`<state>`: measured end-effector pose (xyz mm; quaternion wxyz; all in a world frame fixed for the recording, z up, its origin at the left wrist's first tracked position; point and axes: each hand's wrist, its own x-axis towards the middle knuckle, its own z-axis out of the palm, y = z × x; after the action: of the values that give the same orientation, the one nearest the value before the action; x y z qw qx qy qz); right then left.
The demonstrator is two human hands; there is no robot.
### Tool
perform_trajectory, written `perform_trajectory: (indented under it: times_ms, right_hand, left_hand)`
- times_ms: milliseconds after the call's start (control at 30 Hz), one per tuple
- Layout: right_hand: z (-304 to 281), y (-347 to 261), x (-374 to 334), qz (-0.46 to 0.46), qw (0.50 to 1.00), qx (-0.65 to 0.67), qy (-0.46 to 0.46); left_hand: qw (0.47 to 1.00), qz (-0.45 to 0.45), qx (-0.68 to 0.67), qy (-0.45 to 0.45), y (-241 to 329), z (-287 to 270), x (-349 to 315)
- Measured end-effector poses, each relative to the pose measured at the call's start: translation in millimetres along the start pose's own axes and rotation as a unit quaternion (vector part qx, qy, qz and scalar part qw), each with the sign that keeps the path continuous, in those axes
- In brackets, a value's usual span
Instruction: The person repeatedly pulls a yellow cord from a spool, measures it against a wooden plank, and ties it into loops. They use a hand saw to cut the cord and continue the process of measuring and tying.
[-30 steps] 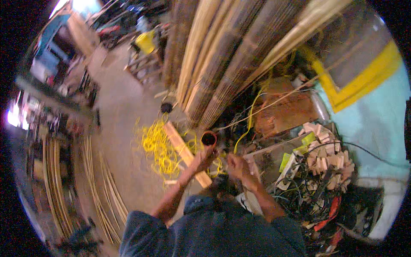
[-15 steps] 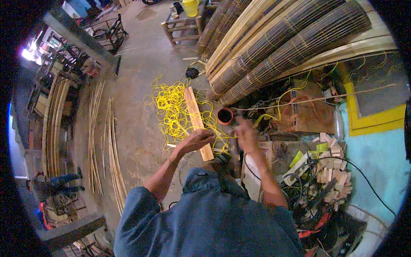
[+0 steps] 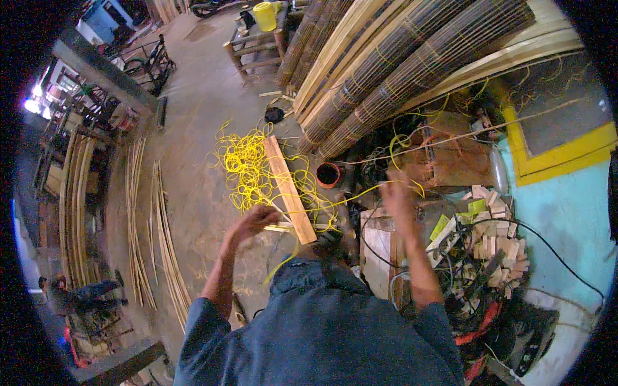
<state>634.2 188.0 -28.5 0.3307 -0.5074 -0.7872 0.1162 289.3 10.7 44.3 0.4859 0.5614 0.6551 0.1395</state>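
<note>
A length of yellow cord (image 3: 354, 195) runs between my two hands, across the near part of a flat wooden board (image 3: 288, 186). My left hand (image 3: 256, 220) is closed on the cord, left of the board, and a yellow tail hangs below it. To the right, my right hand (image 3: 398, 193) pinches the cord's other part, and a loop curls beyond its fingers. Its fingertips are partly blurred. A loose tangle of yellow cord (image 3: 244, 161) lies on the floor beside the board. Right of the board stands a small round pot (image 3: 327, 174) with a reddish rim and dark inside.
Rolled slatted blinds (image 3: 386, 83) and long wooden strips lean at the far right. Small wood blocks (image 3: 499, 238) are heaped beside black cables on the right. Thin bamboo strips (image 3: 168, 238) lie on the floor to the left. A person (image 3: 84, 289) is at the lower left.
My hands have moved apart, the left one leftward and the right one rightward, drawing the yellow cord out between them. The view has shifted slightly.
</note>
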Motion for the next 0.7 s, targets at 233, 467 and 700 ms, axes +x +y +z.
perform_trajectory:
  times_ms: [233,467,700]
  right_hand:
    - [60,-118,-43,0.027,0.864,0.381,-0.328]
    - [-1,-23,-17,0.186,0.912,0.173,-0.322]
    - [31,-139,-53,-0.014,0.938,0.250,-0.239]
  left_hand:
    - [0.994,0.062,0.005,0.089,44,25,31]
    - [0.993,-0.014,-0.090,0.075,-12,20,-6]
    - [0.993,0.081,-0.040,0.075,40,51,20]
